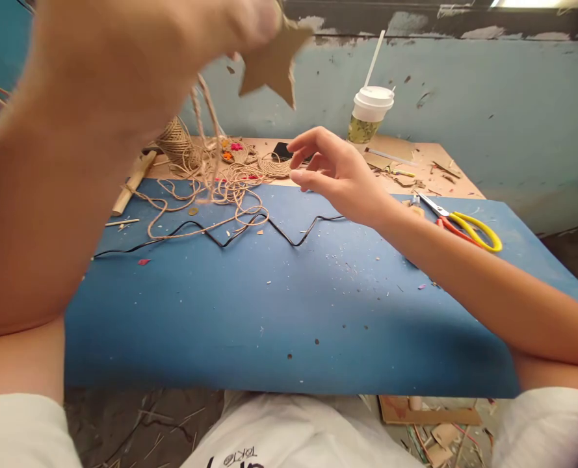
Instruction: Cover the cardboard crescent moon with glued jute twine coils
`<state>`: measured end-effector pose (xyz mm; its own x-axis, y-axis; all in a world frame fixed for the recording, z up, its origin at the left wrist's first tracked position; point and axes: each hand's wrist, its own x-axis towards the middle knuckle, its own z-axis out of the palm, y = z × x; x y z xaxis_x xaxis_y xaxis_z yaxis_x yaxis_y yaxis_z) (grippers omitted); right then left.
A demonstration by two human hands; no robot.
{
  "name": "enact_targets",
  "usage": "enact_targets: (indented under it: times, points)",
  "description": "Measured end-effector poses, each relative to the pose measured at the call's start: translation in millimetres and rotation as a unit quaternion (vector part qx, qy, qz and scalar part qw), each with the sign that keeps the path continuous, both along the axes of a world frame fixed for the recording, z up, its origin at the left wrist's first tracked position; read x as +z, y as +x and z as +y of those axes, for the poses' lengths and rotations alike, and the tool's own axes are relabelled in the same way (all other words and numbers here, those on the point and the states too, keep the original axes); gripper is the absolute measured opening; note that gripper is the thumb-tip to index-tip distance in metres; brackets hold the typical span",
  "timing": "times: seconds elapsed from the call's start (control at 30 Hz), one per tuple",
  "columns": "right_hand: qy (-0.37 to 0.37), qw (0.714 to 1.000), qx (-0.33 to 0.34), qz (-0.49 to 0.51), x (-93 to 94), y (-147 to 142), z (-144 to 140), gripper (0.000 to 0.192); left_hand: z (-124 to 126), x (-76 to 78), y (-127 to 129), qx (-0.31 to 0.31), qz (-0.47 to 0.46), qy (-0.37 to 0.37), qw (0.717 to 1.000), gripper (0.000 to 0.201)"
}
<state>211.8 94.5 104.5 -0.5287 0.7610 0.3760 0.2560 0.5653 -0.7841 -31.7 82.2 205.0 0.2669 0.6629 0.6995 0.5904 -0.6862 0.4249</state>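
Note:
My left hand [171, 52] is raised close to the camera at the upper left, blurred, with its fingers closed on a brown cardboard star [273, 64]. A strand of jute twine [211, 107] hangs below that hand; where it starts is hidden. Over the back of the blue mat hovers my right hand [335, 166], empty, its fingers loosely bent and the thumb apart from them. Just beyond its fingertips lie a coiled twine disc [273, 167] and a dark phone [281, 151], partly covered by the hand.
Loose twine [240, 185] sprawls near a twine spool [175, 140] and a wooden stick [133, 183]. A black cord [225, 244] zigzags across the blue mat [210, 325]. Scissors [474, 227] lie right, behind my forearm. A lidded cup [370, 107] with a straw stands by the wall.

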Motion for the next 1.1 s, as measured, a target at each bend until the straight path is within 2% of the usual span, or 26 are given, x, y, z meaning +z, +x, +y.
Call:
enact_targets:
  times: [0.03, 0.07, 0.13, 0.17, 0.2, 0.27, 0.33, 0.43, 0.53, 0.6, 0.67, 0.7, 0.77, 0.8, 0.83, 0.87, 0.93, 0.97, 1.03, 1.1]
  points:
    - [-0.015, 0.999, 0.02, 0.026, 1.0, -2.9, -4.9, 0.03, -11.4, -2.7, 12.8, 0.011, -0.009, -0.021, 1.0, 0.044]
    - [-0.032, 0.998, 0.039, 0.05, 0.5, -5.8, -8.8, 0.035, -21.3, -7.2, 24.9, 0.009, 0.006, -0.083, 0.997, 0.029]
    - [-0.058, 0.991, 0.077, 0.095, -5.1, -11.4, -12.8, 0.043, -32.9, -21.8, 43.1, -0.055, -0.014, -0.148, 0.987, 0.009]
    - [-0.069, 0.987, 0.098, 0.112, -9.9, -13.9, -12.7, 0.044, -34.0, -31.2, 48.2, -0.101, -0.042, -0.165, 0.98, 0.007]
    - [-0.08, 0.982, 0.12, 0.121, -15.7, -16.2, -11.5, 0.044, -32.4, -41.4, 50.6, -0.12, -0.059, -0.166, 0.977, 0.011]
    - [-0.103, 0.975, 0.151, 0.126, -28.2, -19.3, -7.0, 0.045, -24.2, -60.3, 49.0, -0.139, -0.083, -0.185, 0.969, 0.015]
    - [-0.125, 0.973, 0.149, 0.121, -39.8, -20.6, -2.1, 0.043, -14.5, -72.6, 42.3, -0.145, -0.118, -0.2, 0.962, 0.018]
    - [-0.132, 0.978, 0.117, 0.112, -51.9, -20.3, 3.4, 0.034, -4.6, -72.9, 28.7, -0.114, -0.166, -0.168, 0.965, 0.022]
    - [-0.126, 0.983, 0.101, 0.088, -57.2, -19.2, 9.0, 0.023, -3.4, -58.5, 16.0, -0.075, -0.217, -0.075, 0.97, 0.02]
    - [-0.124, 0.985, 0.096, 0.066, -56.9, -18.3, 14.7, 0.017, -10.5, -50.3, 11.8, -0.084, -0.241, -0.02, 0.967, 0.02]
    - [-0.12, 0.987, 0.099, 0.034, -53.2, -16.9, 21.6, 0.011, -26.5, -51.3, 14.1, -0.125, -0.219, -0.034, 0.967, 0.018]
    - [-0.114, 0.988, 0.103, 0.017, -50.3, -15.8, 25.2, 0.009, -37.5, -56.8, 17.8, -0.152, -0.172, -0.106, 0.968, 0.013]
    - [-0.094, 0.99, 0.109, -0.01, -43.3, -12.5, 31.3, 0.008, -61.9, -78.9, 28.8, -0.216, -0.079, -0.21, 0.95, 0.014]
    - [-0.083, 0.99, 0.11, -0.019, -39.6, -10.1, 33.5, 0.01, -73.4, -94.4, 35.0, -0.257, -0.003, -0.277, 0.926, 0.013]
    - [-0.072, 0.991, 0.109, -0.028, -36.2, -7.1, 34.9, 0.011, -83.2, -111.6, 40.7, -0.264, 0.051, -0.298, 0.916, 0.008]
    - [-0.058, 0.992, 0.109, -0.037, -33.2, -3.4, 35.4, 0.012, -90.6, -129.1, 45.3, -0.268, 0.073, -0.291, 0.916, 0.002]
    - [-0.033, 0.992, 0.111, -0.058, -28.4, 5.5, 33.5, 0.012, -96.9, -159.4, 49.9, -0.231, 0.08, -0.262, 0.934, 0.018]
    - [-0.021, 0.992, 0.109, -0.067, -26.5, 10.3, 31.0, 0.013, -96.0, -170.4, 49.8, -0.209, 0.079, -0.239, 0.945, 0.017]
    - [0.006, 0.993, 0.087, -0.082, -23.7, 19.4, 23.5, 0.017, -88.2, -182.5, 46.0, -0.149, 0.059, -0.192, 0.968, 0.017]
    - [0.034, 0.994, 0.05, -0.092, -21.3, 25.3, 13.5, 0.02, -76.3, -184.9, 40.6, -0.085, 0.04, -0.149, 0.984, 0.027]
